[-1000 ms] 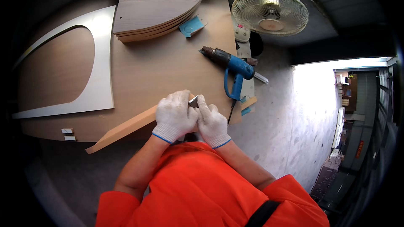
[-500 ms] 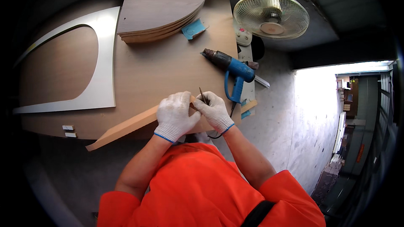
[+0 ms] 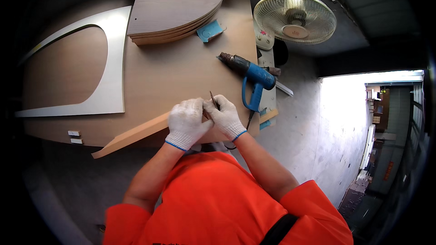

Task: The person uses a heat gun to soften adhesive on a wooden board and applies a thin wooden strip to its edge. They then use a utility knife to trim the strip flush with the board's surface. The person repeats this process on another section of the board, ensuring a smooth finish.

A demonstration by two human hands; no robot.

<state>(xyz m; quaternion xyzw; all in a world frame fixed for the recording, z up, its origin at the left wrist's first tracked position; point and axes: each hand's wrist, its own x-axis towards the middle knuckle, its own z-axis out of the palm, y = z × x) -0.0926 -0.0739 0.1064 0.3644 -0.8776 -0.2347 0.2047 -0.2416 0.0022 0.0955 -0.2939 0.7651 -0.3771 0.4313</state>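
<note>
My left hand (image 3: 186,122), in a white knit glove with a blue cuff edge, is closed over the right end of a long tan wooden strip (image 3: 136,134). The strip slants down to the left, and its far end juts past the table's near edge. Close against the left hand, my gloved right hand (image 3: 225,117) pinches a slim, dark, pointed tool (image 3: 213,99) with its tip upward; most of it is hidden by the fingers, so its kind is unclear. Both hands meet at the strip's end, which they mostly cover.
A blue heat gun (image 3: 254,78) lies on the table (image 3: 177,70) at right. Stacked curved panels (image 3: 177,7) and blue sandpaper (image 3: 210,31) are farther back. A white frame panel (image 3: 116,63) sits left, near two small blocks (image 3: 75,136). A fan (image 3: 295,17) stands beyond the right edge.
My right hand has shifted slightly left, closer to my left hand, and the pointed tool's tip has moved left and away from me. The left hand keeps its grip on the strip.
</note>
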